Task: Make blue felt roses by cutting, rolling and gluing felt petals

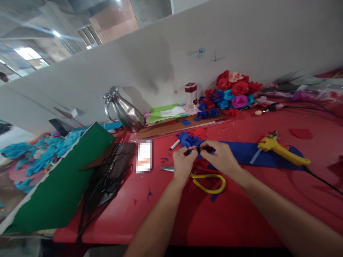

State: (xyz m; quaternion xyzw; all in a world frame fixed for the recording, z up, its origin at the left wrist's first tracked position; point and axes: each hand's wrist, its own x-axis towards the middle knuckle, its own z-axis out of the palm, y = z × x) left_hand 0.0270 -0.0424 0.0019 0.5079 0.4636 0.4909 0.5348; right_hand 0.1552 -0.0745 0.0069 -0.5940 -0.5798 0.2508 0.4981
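My left hand [184, 161] and my right hand [217, 157] meet over the red table, fingers pinched close together on a small dark blue piece [197, 151]. Its shape is mostly hidden by the fingertips. Just behind them lies a heap of blue cut pieces [187, 139], with a white marker [174, 144] at its left. Scissors with yellow handles [209, 182] rest under and in front of my hands, blades toward the left. A long blue sheet [241, 153] extends to the right, and a yellow glue gun [281, 149] lies across it.
A phone [144, 156] and a dark bag [118, 167] are at the left, beside a green sheet [61, 182]. Farther back stand a metal jug [125, 112], a glass bottle [191, 98] and a pile of paper flowers [235, 91]. The glue gun's cord [325, 181] runs right.
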